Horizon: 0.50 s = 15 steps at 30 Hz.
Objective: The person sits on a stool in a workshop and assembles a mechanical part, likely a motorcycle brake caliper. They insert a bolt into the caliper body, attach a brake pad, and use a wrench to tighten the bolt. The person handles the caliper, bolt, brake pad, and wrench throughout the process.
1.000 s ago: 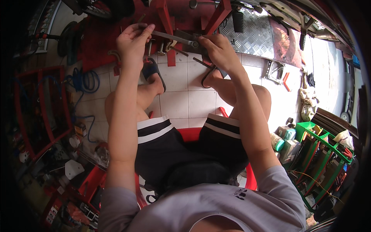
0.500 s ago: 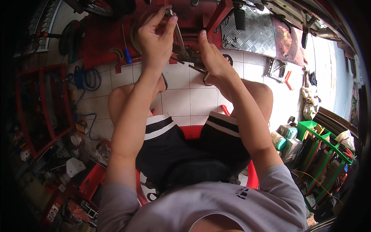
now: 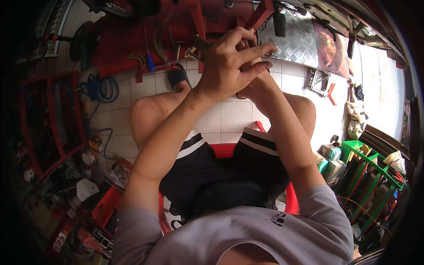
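Observation:
My left hand (image 3: 227, 62) reaches across to the right, back upward, over my right hand. Its thumb and index finger are stretched out and apart, while the other fingers bend down. Under it, my right hand (image 3: 261, 79) shows only in part near the wrist, and its fingers are hidden. A flat dark metal piece (image 3: 201, 43) sticks out on the left side of my left hand; what bears it is hidden. Left of my hands, a blue-handled screwdriver (image 3: 150, 64) and curved metal pieces (image 3: 159, 42) lie on the red work platform (image 3: 117, 53).
A red upright post (image 3: 259, 15) and a silver chequered metal plate (image 3: 289, 42) stand beyond my hands. A blue hose (image 3: 97, 88) and a red rack (image 3: 53, 123) are at left. A green organiser (image 3: 353, 145) stands at right. My legs flank the tiled floor (image 3: 232, 117).
My left hand has moved right and nearer, from the upper end of a long metal lever to over my right hand. The lever is no longer visible. Metal pieces behind my left hand now show.

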### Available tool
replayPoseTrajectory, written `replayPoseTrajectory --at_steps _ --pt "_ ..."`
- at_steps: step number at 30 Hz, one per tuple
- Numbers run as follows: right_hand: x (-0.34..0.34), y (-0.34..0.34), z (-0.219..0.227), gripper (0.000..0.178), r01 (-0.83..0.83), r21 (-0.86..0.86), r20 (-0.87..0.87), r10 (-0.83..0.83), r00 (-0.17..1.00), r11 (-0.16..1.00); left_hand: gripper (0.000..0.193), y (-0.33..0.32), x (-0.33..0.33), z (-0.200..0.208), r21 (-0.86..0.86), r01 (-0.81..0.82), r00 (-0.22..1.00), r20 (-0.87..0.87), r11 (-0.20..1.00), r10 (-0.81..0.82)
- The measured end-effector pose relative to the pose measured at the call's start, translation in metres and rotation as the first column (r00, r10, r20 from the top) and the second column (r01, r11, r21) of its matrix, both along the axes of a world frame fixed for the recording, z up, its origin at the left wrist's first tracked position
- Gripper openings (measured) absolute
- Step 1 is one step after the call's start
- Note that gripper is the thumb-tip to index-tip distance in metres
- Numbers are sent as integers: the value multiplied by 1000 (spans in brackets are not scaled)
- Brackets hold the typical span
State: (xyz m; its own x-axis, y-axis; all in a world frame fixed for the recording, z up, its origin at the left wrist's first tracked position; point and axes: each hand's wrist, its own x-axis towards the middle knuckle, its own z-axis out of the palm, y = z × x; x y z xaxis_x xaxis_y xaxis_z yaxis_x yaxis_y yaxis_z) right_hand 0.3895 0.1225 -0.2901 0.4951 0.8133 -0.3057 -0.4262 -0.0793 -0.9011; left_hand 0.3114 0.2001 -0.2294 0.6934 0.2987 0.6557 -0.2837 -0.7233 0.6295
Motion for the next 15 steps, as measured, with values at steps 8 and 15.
replayPoseTrajectory --at_steps 8,15 --pt "42 1 34 54 11 173 -493 77 866 985 26 -18 -17 8 88 250 967 -83 964 -243" --pt "60 -6 47 39 296 221 -381 -197 903 929 22 -2 -21 8 8 286 952 -113 958 -283"
